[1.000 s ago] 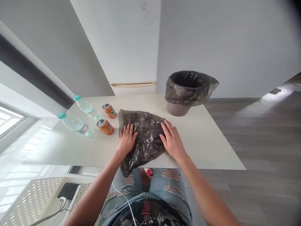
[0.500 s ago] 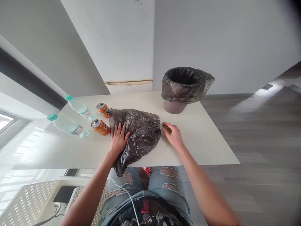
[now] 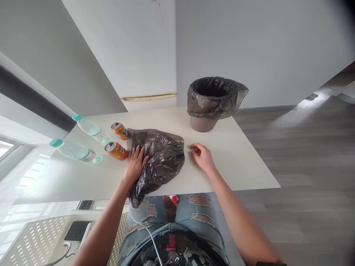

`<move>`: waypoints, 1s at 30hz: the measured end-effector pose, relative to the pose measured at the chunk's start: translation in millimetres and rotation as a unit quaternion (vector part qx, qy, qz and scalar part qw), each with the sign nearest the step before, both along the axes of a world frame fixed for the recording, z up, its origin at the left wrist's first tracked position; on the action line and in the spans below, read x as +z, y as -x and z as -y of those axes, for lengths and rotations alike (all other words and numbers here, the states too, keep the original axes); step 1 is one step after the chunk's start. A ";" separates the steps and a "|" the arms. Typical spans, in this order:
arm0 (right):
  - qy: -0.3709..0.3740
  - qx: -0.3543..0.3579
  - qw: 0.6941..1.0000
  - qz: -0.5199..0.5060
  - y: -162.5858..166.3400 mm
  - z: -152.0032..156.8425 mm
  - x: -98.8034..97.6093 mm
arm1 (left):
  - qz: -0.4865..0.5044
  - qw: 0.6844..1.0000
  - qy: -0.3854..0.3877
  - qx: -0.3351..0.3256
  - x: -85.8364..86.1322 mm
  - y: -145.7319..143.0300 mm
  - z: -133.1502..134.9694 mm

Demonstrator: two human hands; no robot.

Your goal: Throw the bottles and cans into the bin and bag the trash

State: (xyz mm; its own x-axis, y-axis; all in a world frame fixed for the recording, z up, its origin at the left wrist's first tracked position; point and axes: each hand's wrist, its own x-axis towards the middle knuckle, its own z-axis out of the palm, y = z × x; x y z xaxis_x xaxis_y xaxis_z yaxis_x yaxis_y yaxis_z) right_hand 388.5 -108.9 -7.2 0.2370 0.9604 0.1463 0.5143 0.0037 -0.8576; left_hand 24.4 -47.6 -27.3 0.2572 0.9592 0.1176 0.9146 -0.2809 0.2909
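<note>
A crumpled dark translucent garbage bag (image 3: 163, 155) lies on the white table (image 3: 233, 162), one corner hanging over the front edge. My left hand (image 3: 135, 161) rests flat on the bag's left part, fingers spread. Just right of the bag, my right hand (image 3: 203, 157) is over the table with its fingers curled and touching nothing else that shows. Its fingertips are partly hidden, and I cannot make out anything between them. Left of the bag are two orange drink cans, a nearer can (image 3: 116, 150) and a farther can (image 3: 119, 130).
A small trash bin (image 3: 203, 124) lined with another dark bag (image 3: 216, 107) stands at the back right. Two clear plastic bottles, one nearer (image 3: 76, 151) and one farther (image 3: 91, 128), lie at the left. Below the table is a cream perforated basket (image 3: 36, 236).
My right hand has drawn slightly away from the bag's right edge, and its fingers have curled more. The left hand stays on the bag. The whole view has shifted a little.
</note>
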 end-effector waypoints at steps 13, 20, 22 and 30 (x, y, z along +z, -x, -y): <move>0.020 -0.004 0.999 -0.047 -22.6 -2.6 -4.8 | 0.001 0.999 -0.019 -0.035 1.0 -2.5 -0.4; 0.025 0.012 0.998 0.047 -51.4 1.4 -11.6 | -0.004 1.000 -0.010 -0.030 4.6 7.2 -9.9; 0.003 0.003 0.997 0.072 -49.4 0.7 -15.2 | -0.005 0.999 -0.021 -0.029 9.8 7.6 -13.3; -0.008 -0.036 0.992 0.122 -44.1 -1.0 -19.3 | 0.049 0.990 -0.121 -0.053 56.9 -14.5 -17.7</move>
